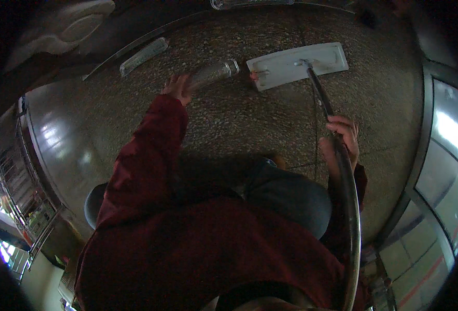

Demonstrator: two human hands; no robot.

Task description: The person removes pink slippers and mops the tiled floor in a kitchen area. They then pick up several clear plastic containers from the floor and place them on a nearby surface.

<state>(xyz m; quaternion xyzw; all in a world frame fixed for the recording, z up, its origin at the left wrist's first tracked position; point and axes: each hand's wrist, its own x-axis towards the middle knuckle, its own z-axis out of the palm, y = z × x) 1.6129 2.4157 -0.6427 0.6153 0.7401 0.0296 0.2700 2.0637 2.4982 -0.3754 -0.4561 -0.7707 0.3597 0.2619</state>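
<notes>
My right hand [343, 136] is closed around the metal pole [355, 217] of a white flat mop [287, 66]. Its rectangular head lies tilted on the pebbled floor, with the pole joined near its middle. Ahead and to the left, my left hand [178, 88] reaches low over the floor. It is at the near-left end of a clear, elongated container [215, 74]. Blur hides whether the fingers grip this container or only touch it. Its right end shows a rounded rim close to the mop head's left edge.
A second clear elongated container [144, 57] lies further left, beside a thin edge on the floor. Another clear one [252, 4] is cut off at the top. A glass-paned door [442, 128] stands at right, a metal rack [23, 175] at left. A pale curved object [77, 29] fills the upper left.
</notes>
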